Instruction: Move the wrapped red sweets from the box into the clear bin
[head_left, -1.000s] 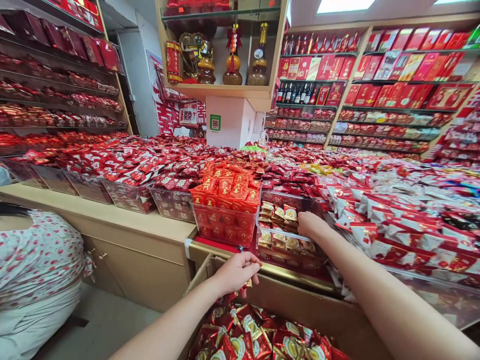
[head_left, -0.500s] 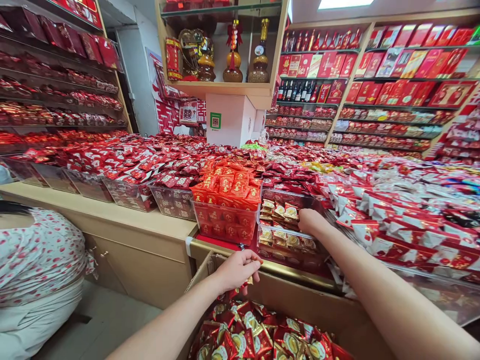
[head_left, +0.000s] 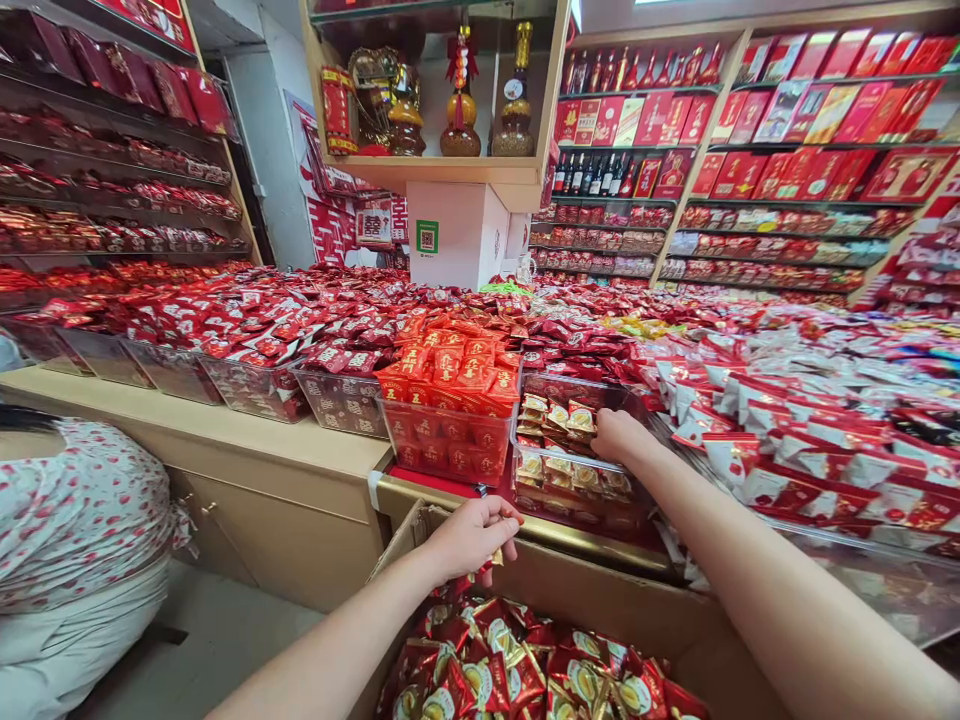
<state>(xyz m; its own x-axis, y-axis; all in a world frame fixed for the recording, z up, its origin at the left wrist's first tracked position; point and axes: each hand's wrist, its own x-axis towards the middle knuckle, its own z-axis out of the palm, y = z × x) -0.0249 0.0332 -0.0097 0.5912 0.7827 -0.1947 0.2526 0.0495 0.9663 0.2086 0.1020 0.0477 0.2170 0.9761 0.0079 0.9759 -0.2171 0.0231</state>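
My left hand (head_left: pixel 478 538) is curled above the cardboard box (head_left: pixel 600 590), with a bit of red and gold wrapper showing under its fingers. In that box lies a heap of red and gold wrapped candies (head_left: pixel 517 670). My right hand (head_left: pixel 621 438) reaches into a clear plastic bin (head_left: pixel 564 458), at the right end of its rows of gold-wrapped candies (head_left: pixel 556 415). Its fingers are bent closed, and their tips and anything between them are hidden. Beside this bin on the left stands a clear bin (head_left: pixel 442 440) piled with bright red packets (head_left: pixel 454 370).
More clear bins (head_left: pixel 251 385) of red packets line the counter (head_left: pixel 300 440) to the left. Red and white packets (head_left: pixel 810 440) fill the right side. A person in a patterned top (head_left: pixel 82 510) is at the far left. Overhead, a display cabinet (head_left: pixel 442 172) juts out.
The view has shifted slightly. Both hands stay nearly where they were, the right in the bin and the left above the box.
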